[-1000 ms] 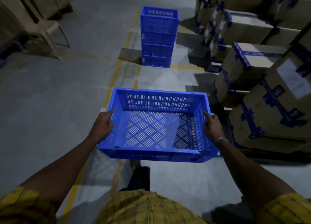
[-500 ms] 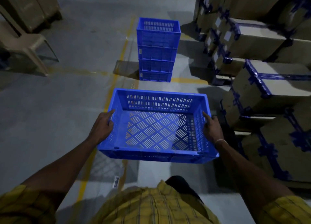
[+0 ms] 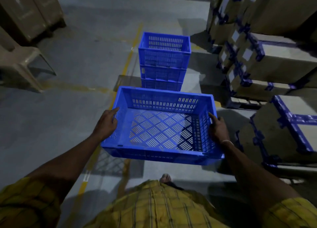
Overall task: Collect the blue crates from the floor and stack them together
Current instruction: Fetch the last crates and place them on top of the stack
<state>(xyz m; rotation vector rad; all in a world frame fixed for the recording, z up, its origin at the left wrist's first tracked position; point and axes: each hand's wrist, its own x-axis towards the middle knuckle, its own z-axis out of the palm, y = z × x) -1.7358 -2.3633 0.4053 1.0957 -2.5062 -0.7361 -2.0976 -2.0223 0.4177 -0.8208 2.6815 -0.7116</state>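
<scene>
**A:** ok so what's on the left side here?

**B:** a beige chair (image 3: pixel 20 65) on the floor (image 3: pixel 77 107), brown boxes behind it. A yellow line (image 3: pixel 130 56) runs up the floor toward the middle.

**A:** and the hands?

**B:** left hand (image 3: pixel 106 124) grips the left wall of the crate (image 3: pixel 161 152), index finger lying along the rim, the rest curled around the side. The crate's up in the air, level, nothing in it, held out in front of the yellow shirt (image 3: pixel 154 207).

**A:** other crates?

**B:** yep, a stack (image 3: pixel 163 60) of blue ones stands on the floor just beyond the held one, beside the yellow line. Its bottom is hidden by the held crate, so can't count them.

**A:** right side?

**B:** right hand (image 3: pixel 218 129) grips the right wall the same way, index pointing along the rim, bangle (image 3: pixel 227 142) on the wrist. Further right, cartons (image 3: pixel 274 60) with blue tape are piled up.
</scene>
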